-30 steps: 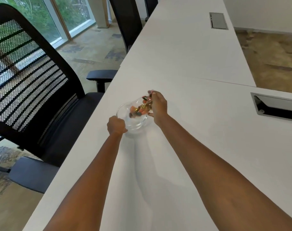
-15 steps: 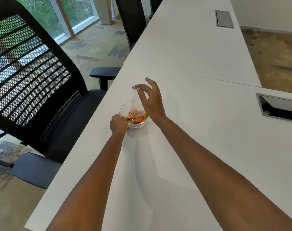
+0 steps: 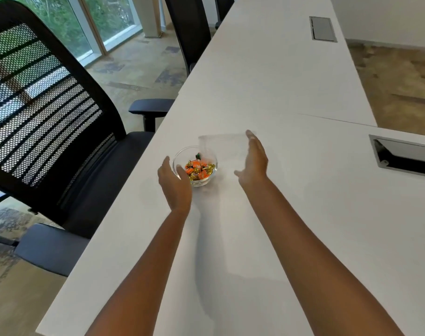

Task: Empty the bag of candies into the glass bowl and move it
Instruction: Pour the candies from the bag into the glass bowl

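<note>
A small glass bowl (image 3: pixel 180 158) stands on the white table (image 3: pixel 255 238) near its left edge, holding orange and gold wrapped candies (image 3: pixel 198 169). The clear plastic bag (image 3: pixel 221 147) looks empty and sits just right of and behind the bowl, overlapping its far rim. My left hand (image 3: pixel 174 184) is at the bowl's near left side, fingers straight and apart, holding nothing. My right hand (image 3: pixel 254 161) is right of the bag with flat, extended fingers at the bag's right edge; it does not grip the bag.
A black mesh office chair (image 3: pixel 49 122) stands close against the table's left edge, its armrest (image 3: pixel 150 108) near the bowl. A metal cable hatch (image 3: pixel 405 155) is sunk into the table at right. More chairs (image 3: pixel 187 27) stand farther along.
My right hand lifted the bag off the bowl, the candies dropped in, and the hand let the bag go to the right. My left hand opened off the bowl's rim.
</note>
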{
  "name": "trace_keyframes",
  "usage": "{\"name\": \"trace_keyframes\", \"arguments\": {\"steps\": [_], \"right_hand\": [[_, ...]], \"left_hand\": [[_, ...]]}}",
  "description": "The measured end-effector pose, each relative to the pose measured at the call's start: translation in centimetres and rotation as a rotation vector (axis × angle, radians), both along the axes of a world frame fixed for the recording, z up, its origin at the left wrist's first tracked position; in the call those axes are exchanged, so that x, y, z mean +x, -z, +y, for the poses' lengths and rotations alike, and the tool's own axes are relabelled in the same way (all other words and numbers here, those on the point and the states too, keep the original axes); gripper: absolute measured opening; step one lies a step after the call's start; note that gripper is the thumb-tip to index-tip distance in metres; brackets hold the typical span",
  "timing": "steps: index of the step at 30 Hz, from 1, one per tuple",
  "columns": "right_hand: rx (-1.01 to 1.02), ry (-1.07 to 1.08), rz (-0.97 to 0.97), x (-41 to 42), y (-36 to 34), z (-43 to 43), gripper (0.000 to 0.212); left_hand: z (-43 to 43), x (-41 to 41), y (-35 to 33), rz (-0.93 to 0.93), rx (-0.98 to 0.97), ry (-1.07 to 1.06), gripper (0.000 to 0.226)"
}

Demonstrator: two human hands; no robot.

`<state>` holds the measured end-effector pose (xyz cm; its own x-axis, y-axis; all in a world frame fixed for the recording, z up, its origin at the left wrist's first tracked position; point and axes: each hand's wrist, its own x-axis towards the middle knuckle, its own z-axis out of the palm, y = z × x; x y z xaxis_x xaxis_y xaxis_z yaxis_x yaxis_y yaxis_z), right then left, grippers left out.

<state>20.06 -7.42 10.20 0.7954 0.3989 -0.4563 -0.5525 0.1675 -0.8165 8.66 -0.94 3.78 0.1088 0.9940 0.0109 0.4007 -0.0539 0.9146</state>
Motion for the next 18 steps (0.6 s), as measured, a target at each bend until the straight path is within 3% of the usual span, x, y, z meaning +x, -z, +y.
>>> {"name": "trace_keyframes", "arguments": {"steps": [3, 8, 10, 13, 18], "right_hand": [[0.013, -0.086, 0.329, 0.9, 0.9, -3.0, 0.042], [0.052, -0.148, 0.528, 0.2, 3.0, -5.9, 0.012], [0.043, -0.172, 0.569, -0.6, 3.6, -6.7, 0.007], [-0.009, -0.209, 0.569, -1.7, 4.3, -7.9, 0.009], [-0.091, -0.205, 0.449, -2.7, 5.1, -9.6, 0.024]], "left_hand": [[-3.1, 0.2, 0.1, -0.168, 0.116, 0.117, 0.042], [-8.1, 1.7, 1.1, -0.389, -0.252, 0.212, 0.042], [-9.1, 2.1, 1.5, -0.459, -0.354, 0.217, 0.032], [-9.6, 2.1, 1.7, -0.489, -0.338, 0.199, 0.011], [-10.0, 1.9, 1.7, -0.440, -0.305, 0.177, 0.013]]}}
